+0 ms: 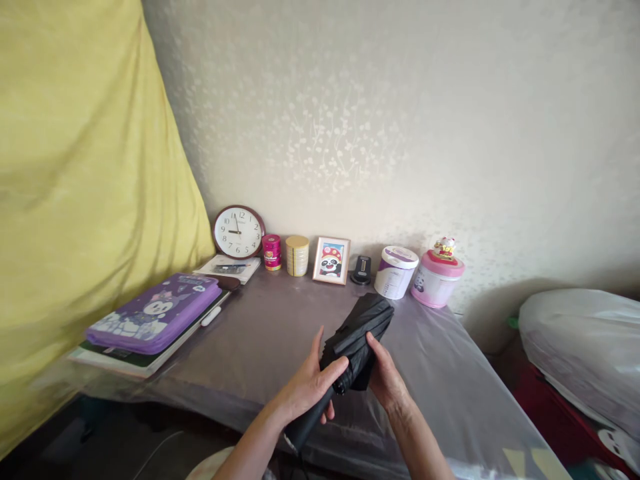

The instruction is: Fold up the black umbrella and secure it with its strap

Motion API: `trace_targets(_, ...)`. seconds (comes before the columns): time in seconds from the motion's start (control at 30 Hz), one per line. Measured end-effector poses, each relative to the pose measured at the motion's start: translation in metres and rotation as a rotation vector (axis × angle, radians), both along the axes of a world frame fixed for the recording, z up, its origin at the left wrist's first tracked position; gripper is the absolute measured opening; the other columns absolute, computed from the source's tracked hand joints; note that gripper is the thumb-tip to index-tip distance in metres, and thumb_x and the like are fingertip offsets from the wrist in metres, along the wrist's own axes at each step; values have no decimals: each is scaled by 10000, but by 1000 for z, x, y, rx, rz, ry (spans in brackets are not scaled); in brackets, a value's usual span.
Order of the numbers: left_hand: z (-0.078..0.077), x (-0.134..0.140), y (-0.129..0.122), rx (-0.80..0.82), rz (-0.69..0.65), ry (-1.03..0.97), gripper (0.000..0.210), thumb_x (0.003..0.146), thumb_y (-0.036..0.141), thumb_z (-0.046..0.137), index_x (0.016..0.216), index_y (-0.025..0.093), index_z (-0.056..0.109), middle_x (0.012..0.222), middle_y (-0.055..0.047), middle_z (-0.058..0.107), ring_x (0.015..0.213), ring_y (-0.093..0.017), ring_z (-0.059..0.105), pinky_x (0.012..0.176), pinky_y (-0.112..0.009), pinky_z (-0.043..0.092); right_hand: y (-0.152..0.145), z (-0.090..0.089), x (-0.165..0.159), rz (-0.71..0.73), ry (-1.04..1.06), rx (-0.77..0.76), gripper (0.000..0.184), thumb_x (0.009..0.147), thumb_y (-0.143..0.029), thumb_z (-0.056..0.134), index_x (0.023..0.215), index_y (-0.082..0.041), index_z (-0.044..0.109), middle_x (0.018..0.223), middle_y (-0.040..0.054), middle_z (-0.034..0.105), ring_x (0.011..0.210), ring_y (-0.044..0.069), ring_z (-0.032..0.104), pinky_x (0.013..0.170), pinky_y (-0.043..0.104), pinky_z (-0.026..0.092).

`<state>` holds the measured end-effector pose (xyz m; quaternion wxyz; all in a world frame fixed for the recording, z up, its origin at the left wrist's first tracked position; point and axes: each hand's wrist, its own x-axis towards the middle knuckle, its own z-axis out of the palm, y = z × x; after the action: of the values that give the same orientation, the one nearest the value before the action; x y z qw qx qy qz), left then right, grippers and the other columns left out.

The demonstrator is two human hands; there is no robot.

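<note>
A black folding umbrella (357, 333) is held tilted over the front of the table, its fabric gathered in loose folds and its handle pointing down toward me. My left hand (313, 387) grips it where the handle meets the canopy, thumb on top and index finger stretched out. My right hand (385, 373) holds the canopy's right side, with the thumb pressed on the cloth and the other fingers hidden behind it. The handle's lower end (299, 430) reaches below my left hand.
Along the wall stand a round clock (239, 231), a pink tin (271, 252), a yellow-lidded jar (297, 256), a panda picture frame (331, 260), a small black stand (362, 269) and two tubs (397, 273). At left, a purple case (155, 313) lies on books beside a yellow curtain (90, 167).
</note>
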<state>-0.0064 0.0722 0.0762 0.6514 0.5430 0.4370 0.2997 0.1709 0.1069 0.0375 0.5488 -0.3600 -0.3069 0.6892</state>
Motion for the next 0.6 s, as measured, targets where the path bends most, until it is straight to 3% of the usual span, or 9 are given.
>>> trace_targets(0.03, 0, -1, 0, 27, 3, 37, 932, 779, 582, 488, 1331, 393, -239, 1040, -83, 555, 484, -132, 565, 405, -270, 449, 0, 0, 0, -14, 13, -12, 424, 790, -452, 554, 1026, -105, 613, 1010, 115, 617, 916, 227, 583, 814, 349, 441)
trace_targets(0.1, -1, -2, -1, 155, -20, 144, 972, 790, 473, 528, 1339, 359, -266, 1069, -97, 555, 547, -135, 578, 457, -279, 471, 2, -2, 1, -54, 16, -39, 438, 777, -444, 573, 1051, -104, 601, 1029, 114, 612, 934, 230, 582, 824, 351, 440)
trace_targets(0.2, -7, -2, 0, 457, -43, 393, 928, 752, 261, 560, 1426, 272, -77, 1158, -135, 523, 820, -182, 598, 694, -304, 489, 4, -9, 5, -115, -16, -74, 464, 753, -446, 600, 1072, -109, 584, 1072, 108, 599, 949, 230, 579, 805, 337, 451)
trace_targets(0.27, -13, -2, 1, 576, -41, 529, 880, 728, 188, 541, 1438, 275, 29, 1246, -123, 471, 1005, -210, 548, 829, -309, 441, 4, -14, 8, -119, -35, -87, 479, 747, -460, 599, 1078, -114, 577, 1094, 107, 590, 957, 232, 576, 776, 330, 460)
trace_targets(0.43, -23, -3, 6, 577, -37, 643, 833, 750, 208, 493, 1418, 376, 25, 1209, -50, 516, 1024, -221, 546, 818, -319, 431, 2, -15, 10, -107, 7, -99, 455, 746, -453, 588, 1059, -123, 586, 1087, 100, 595, 933, 230, 583, 753, 328, 466)
trace_targets(0.6, -29, -3, 6, 646, -14, 742, 785, 783, 217, 468, 1421, 358, 32, 1102, -63, 559, 984, -228, 558, 821, -325, 424, -1, -11, 9, -105, 27, -67, 374, 732, -393, 586, 990, -123, 604, 1063, 103, 605, 918, 245, 585, 735, 339, 469)
